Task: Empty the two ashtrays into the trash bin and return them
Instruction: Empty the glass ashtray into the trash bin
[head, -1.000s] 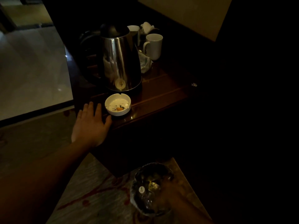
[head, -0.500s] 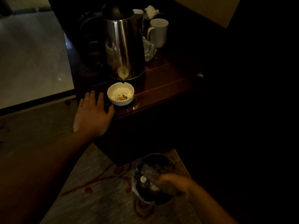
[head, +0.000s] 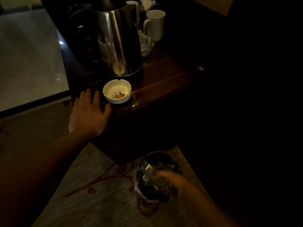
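Head view, dim lighting. Two arms were visible, both bare from the frame edge to the wrist; no sleeve edge appeared on either forearm. Left hand [head: 89, 115] was bare: no glove, no ring, no watch or band visible at the wrist. Four fingers and the thumb were distinguishable, nails too dark to assess. Right hand [head: 170, 179] was also bare, its outline soft and blurred, individual fingers hard to separate. Right forearm was unclothed as far as shown, wrist unadorned. Low light prevented any reading of fine surface detail, marks or scars on either arm.
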